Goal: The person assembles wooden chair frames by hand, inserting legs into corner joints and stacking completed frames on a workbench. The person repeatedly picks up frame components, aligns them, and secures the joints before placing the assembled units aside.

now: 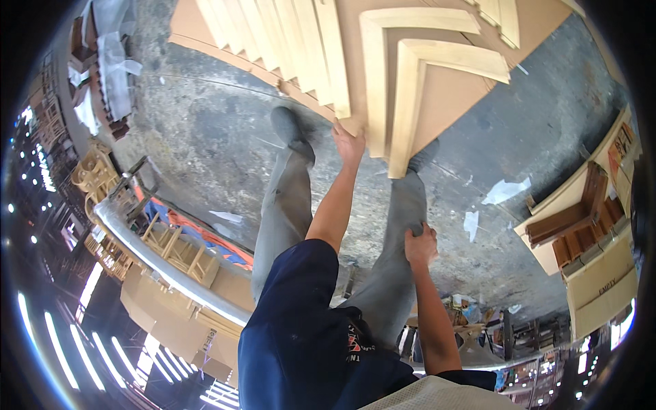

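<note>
My left hand (pixel 349 145) reaches down to the near edge of a brown cardboard sheet (pixel 451 109) on the floor. Its fingers close right at the end of a pale wooden strip (pixel 333 61); whether they grip the strip or the cardboard I cannot make out. To the right of that hand, two pale L-shaped wooden frames (pixel 403 102) lie nested on the sheet, their lower ends close to my right foot. My right hand (pixel 421 247) is closed beside my right shin, with a small dark grey thing at its fingers that I cannot identify.
Several more pale strips (pixel 266 41) lie side by side on the sheet. Dark brown wooden parts rest on cardboard boxes (pixel 601 287) at right. Wrapped brown parts (pixel 113 75) stand far left. White scraps (pixel 506 191) litter the concrete floor; a metal rail (pixel 160 263) curves behind me.
</note>
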A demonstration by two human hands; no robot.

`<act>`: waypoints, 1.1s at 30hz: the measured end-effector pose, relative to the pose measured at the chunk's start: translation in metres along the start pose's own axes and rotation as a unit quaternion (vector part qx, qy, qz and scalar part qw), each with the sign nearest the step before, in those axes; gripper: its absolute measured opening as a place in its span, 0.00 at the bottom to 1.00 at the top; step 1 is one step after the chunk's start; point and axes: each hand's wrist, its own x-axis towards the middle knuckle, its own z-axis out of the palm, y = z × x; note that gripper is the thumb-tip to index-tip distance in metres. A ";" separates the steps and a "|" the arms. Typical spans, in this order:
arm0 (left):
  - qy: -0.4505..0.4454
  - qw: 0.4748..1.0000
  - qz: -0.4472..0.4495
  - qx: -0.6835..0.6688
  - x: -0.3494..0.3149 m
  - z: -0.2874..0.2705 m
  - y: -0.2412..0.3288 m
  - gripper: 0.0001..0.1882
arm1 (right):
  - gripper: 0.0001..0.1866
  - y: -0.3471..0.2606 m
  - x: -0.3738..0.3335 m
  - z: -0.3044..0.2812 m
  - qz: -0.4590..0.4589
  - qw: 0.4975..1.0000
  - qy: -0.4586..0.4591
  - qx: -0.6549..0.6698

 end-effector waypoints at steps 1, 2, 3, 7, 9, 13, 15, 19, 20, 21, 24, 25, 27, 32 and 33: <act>0.065 0.998 -0.007 0.012 0.023 0.004 -0.020 0.49 | 0.31 -0.008 -0.005 -0.002 0.006 1.000 0.003 0.006; 0.077 0.995 -0.056 -0.023 0.053 0.003 -0.031 0.46 | 0.31 -0.014 -0.006 -0.002 0.016 1.000 0.007 0.013; 0.093 0.988 -0.103 -0.066 0.093 0.004 -0.040 0.44 | 0.31 -0.024 0.003 0.002 0.020 1.000 0.017 0.009; -0.158 0.960 -0.191 -0.132 0.185 -0.003 -0.030 0.33 | 0.33 -0.068 -0.015 0.040 0.087 0.995 0.027 0.029; -0.167 0.975 -0.142 -0.045 0.187 0.006 -0.035 0.31 | 0.34 -0.101 -0.040 0.080 0.123 0.992 0.016 0.022; -0.237 0.944 -0.190 -0.132 0.168 0.038 -0.099 0.35 | 0.31 -0.176 -0.070 0.138 0.167 0.985 0.037 -0.006; -0.227 0.956 -0.151 -0.112 0.184 0.037 -0.076 0.35 | 0.30 -0.185 -0.084 0.155 0.103 0.991 0.044 0.078; -0.314 0.925 -0.214 0.009 0.166 0.002 -0.040 0.34 | 0.28 -0.213 -0.139 0.169 0.048 0.978 0.051 0.198; -0.284 0.939 -0.195 0.006 0.170 -0.005 -0.032 0.33 | 0.28 -0.229 -0.144 0.176 0.041 0.971 0.059 0.227; -0.262 0.936 -0.223 -0.073 0.176 0.001 -0.042 0.33 | 0.27 -0.247 -0.143 0.177 0.028 0.972 0.057 0.226; -0.289 0.890 -0.258 -0.239 0.182 -0.004 -0.056 0.28 | 0.27 -0.283 -0.144 0.179 0.018 0.976 0.053 0.210; -0.350 0.866 -0.249 -0.255 0.191 -0.007 -0.059 0.24 | 0.27 -0.291 -0.136 0.179 0.024 0.980 0.056 0.190; -0.476 0.825 -0.208 -0.221 0.196 -0.019 -0.073 0.22 | 0.26 -0.286 -0.134 0.176 0.051 0.979 0.028 0.197; -0.419 0.767 -0.246 -0.418 0.194 -0.069 -0.018 0.23 | 0.26 -0.267 -0.120 0.175 0.046 0.968 0.023 0.244; -0.388 0.807 -0.186 -0.404 0.200 -0.071 -0.006 0.24 | 0.26 -0.262 -0.120 0.169 0.042 0.969 0.013 0.245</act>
